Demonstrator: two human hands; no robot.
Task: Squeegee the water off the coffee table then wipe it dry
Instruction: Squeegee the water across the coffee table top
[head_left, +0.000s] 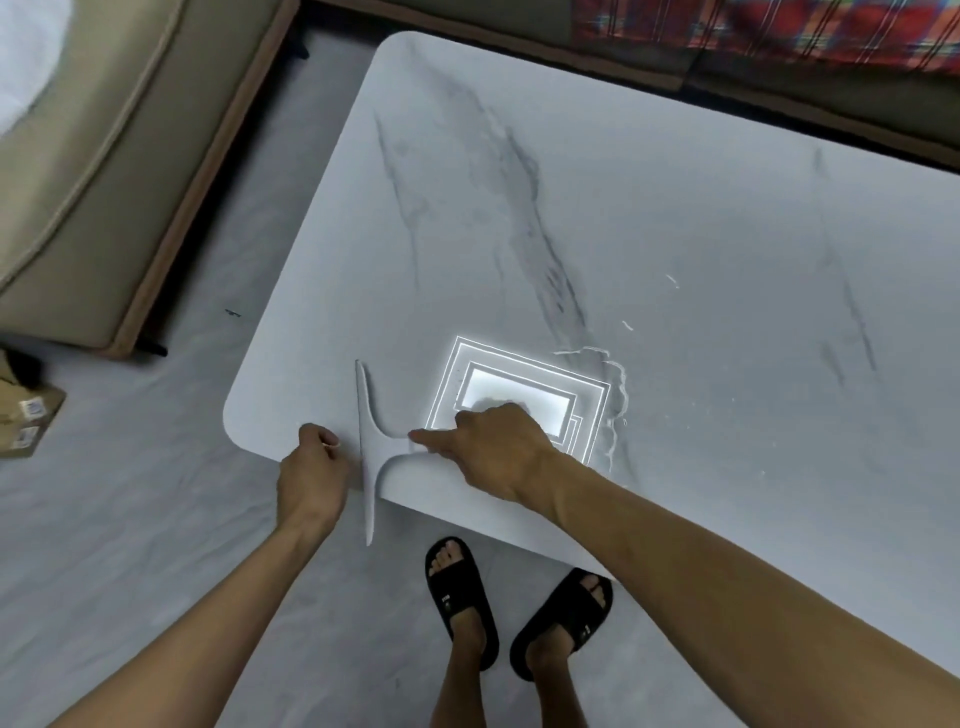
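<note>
White marble-pattern worktop (675, 234) on a grey floor (156, 493), sofa (78, 182) at left. Water streaks (618, 395) border a lamp reflection (519, 395). My right hand (493, 447) grips the squeegee (371, 457) handle; the blade overhangs the near edge. My left hand (311, 467), fingers curled, sits just beside the blade; its grasp is indeterminate.

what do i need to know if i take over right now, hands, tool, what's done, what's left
Right hand grips the squeegee handle; the blade sits at the coffee table near left corner, one end past the edge.
Left hand is curled beside the blade at the edge; cannot tell if it holds anything.
Done: unclear. Water streaks lie right of the right hand.
Left: squeegee them off, then wipe dry.
</note>
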